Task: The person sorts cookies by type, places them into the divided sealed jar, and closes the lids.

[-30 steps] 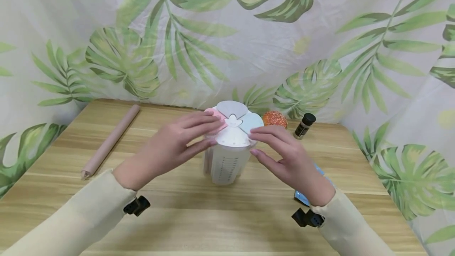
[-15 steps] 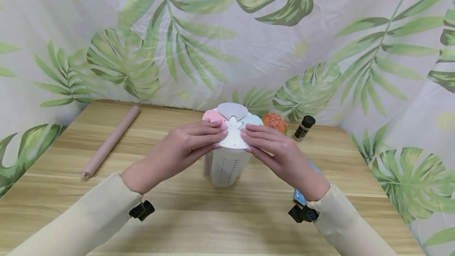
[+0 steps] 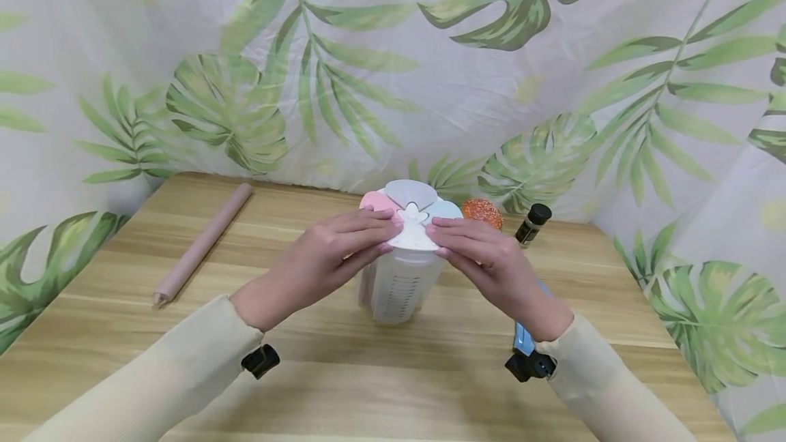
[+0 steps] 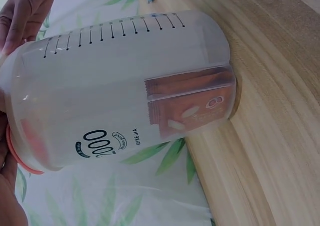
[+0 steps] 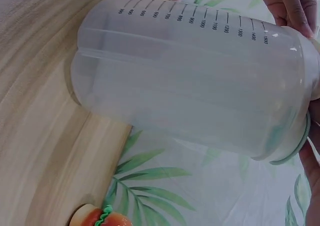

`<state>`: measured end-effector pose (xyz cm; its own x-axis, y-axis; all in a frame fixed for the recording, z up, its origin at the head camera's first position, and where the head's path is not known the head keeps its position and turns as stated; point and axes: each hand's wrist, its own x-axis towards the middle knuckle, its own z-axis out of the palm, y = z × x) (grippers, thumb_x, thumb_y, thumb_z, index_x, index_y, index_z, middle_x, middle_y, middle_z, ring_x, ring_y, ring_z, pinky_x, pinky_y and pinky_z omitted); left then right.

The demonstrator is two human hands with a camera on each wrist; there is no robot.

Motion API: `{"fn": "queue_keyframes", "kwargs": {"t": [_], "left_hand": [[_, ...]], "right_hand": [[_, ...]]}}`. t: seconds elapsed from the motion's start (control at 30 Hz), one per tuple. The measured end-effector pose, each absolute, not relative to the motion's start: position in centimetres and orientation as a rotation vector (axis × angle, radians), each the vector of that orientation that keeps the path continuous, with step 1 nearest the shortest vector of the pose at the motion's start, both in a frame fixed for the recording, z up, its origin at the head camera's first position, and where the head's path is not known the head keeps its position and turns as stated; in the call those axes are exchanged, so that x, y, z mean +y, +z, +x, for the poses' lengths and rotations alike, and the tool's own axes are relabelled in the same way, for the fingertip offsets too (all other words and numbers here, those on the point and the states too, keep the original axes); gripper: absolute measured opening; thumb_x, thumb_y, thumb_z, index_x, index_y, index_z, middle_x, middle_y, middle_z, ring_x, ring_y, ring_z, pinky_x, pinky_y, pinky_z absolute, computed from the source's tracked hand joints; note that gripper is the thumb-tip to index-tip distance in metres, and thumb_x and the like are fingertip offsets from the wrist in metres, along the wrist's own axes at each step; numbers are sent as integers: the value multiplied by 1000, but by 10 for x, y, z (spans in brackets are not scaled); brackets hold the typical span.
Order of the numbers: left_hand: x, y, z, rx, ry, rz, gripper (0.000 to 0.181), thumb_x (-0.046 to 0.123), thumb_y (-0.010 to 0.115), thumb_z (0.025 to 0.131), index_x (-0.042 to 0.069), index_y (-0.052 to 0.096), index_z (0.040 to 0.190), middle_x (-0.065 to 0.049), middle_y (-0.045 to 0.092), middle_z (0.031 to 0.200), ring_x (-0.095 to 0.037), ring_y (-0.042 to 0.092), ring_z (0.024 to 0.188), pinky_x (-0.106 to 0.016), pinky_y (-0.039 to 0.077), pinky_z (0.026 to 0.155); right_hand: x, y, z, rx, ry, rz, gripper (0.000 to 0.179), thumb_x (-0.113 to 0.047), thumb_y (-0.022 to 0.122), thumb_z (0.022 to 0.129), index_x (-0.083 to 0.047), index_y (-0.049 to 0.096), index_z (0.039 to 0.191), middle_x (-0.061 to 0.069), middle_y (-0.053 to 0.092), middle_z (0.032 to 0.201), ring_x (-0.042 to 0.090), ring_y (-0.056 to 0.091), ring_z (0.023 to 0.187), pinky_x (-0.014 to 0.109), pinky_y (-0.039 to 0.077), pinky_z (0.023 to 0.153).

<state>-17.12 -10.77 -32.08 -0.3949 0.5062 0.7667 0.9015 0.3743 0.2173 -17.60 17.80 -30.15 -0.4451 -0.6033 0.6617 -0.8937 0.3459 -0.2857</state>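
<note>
A tall clear container with lobed sides and printed measuring marks stands upright on the table. Its flower-shaped lid has grey, pink, pale blue and white sections. My left hand rests its fairly straight fingers on the lid's left part, the thumb at the near rim. From the other side my right hand lies likewise, fingertips on the lid's right part. Reddish sachets sit at the bottom of one compartment in the left wrist view. The palms hide part of the lid.
A pinkish roll lies at the table's left. Behind my right hand are a toy burger and a black-capped jar. A blue packet is partly hidden under my right wrist. A leaf-print cloth hangs behind the table.
Over the past second both hands came inward from the lid's outer edges and laid their fingers on its top. During the last half second they have barely moved; the view shifted slightly.
</note>
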Motion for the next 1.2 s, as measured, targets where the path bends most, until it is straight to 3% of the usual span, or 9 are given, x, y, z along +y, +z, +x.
{"fn": "queue_keyframes", "kwargs": {"t": [0.2, 0.47, 0.67, 0.83, 1.2], "left_hand": [[-106, -319, -173, -2054, -883, -1206, 49, 5, 84, 87, 2, 69, 133, -12, 75, 130, -26, 72, 119, -40, 59, 104], [-106, -313, -175, -2175, -986, -1214, 58, 11, 80, 93, 3, 58, 146, -6, 71, 133, -17, 70, 109, -36, 59, 100], [-106, -309, -176, -2208, -974, -1215, 70, 11, 81, 92, 4, 49, 154, -6, 72, 126, -16, 71, 109, -41, 57, 100], [-107, -307, -176, -2243, -999, -1213, 76, 13, 80, 93, 9, 44, 159, -5, 70, 132, -14, 68, 113, -37, 55, 104], [-104, -307, -177, -2232, -1115, -1189, 74, 10, 81, 91, 11, 48, 157, -6, 69, 138, -17, 66, 118, -38, 49, 114]], "right_hand": [[176, -292, -178, -2199, 922, 1287, 32, 6, 76, 90, -5, 78, 120, 10, 79, 119, 26, 73, 117, 22, 53, 109], [172, -283, -187, -2330, 1173, 1127, 20, 0, 70, 97, -7, 79, 114, 8, 80, 111, 12, 70, 103, 21, 59, 86], [173, -277, -191, -2439, 1240, 999, 17, -7, 68, 101, -5, 78, 115, 10, 79, 110, 13, 70, 99, 20, 58, 84], [171, -273, -193, -2453, 1222, 982, 18, -9, 65, 104, -3, 78, 115, 11, 78, 108, 16, 69, 96, 20, 57, 81], [166, -273, -197, -2441, 1255, 945, 19, -10, 63, 105, 0, 77, 114, 14, 79, 103, 15, 69, 88, 19, 58, 75]]}}
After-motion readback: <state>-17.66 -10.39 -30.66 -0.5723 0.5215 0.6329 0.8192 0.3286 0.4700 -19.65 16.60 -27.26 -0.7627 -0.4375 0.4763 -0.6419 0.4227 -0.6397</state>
